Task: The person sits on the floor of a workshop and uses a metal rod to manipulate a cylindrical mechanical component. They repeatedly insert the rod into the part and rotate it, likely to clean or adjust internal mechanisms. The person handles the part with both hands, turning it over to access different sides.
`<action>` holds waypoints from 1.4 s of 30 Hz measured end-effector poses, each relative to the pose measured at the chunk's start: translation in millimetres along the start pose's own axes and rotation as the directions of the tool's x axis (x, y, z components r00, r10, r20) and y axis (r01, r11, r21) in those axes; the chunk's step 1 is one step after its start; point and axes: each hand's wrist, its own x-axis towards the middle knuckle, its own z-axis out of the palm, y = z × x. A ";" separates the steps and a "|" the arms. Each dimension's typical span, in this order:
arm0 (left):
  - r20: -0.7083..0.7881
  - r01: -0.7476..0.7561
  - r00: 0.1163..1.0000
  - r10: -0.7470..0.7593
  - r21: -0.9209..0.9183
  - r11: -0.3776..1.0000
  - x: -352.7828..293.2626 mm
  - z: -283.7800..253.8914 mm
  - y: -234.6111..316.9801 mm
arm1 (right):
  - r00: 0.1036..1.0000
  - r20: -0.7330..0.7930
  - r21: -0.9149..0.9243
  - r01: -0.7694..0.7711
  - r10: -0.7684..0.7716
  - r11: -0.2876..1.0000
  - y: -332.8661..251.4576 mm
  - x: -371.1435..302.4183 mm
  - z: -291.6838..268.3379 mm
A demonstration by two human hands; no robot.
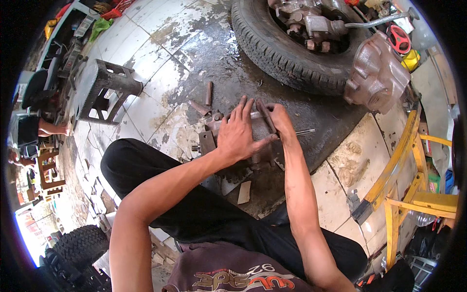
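My left hand (237, 132) lies with its fingers stretched out across the top of a greasy metal housing (262, 159) on the floor in front of my legs. The fingers of my right hand (281, 120) are wrapped round a short dark metal bar (265, 116), held tilted just above the housing's right side. Both hands cover much of the housing, but a flat flange (207, 141) shows at its left end. Beyond it lie a short rusty rod (209, 93) and a stubby metal piece (199, 108). A thin shiny rod (305, 131) sticks out past my right wrist.
A large tyre (287, 68) lies flat at the far right, with a metal assembly (318, 27) in its middle. Beside it stands a bell-shaped casing (377, 75). A yellow metal frame (391, 170) is at right, a plastic stool (109, 87) at left. Another person's leg (51, 128) shows far left.
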 end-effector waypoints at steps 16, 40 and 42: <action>-0.002 0.017 1.000 -0.017 -0.037 0.999 -2.5 0.6 -4.6 | 0.989 0.124 0.256 0.043 -0.077 0.966 -7.9 -12.7 -6.9; -0.028 -0.003 1.000 0.004 0.033 0.999 1.0 5.3 2.4 | 0.995 -0.003 -0.142 -0.100 0.101 0.985 -11.0 8.1 -1.5; -0.039 -0.004 0.999 0.004 0.003 1.000 0.0 3.4 1.0 | 0.985 0.173 0.130 -0.011 -0.012 0.991 -2.6 2.7 -7.5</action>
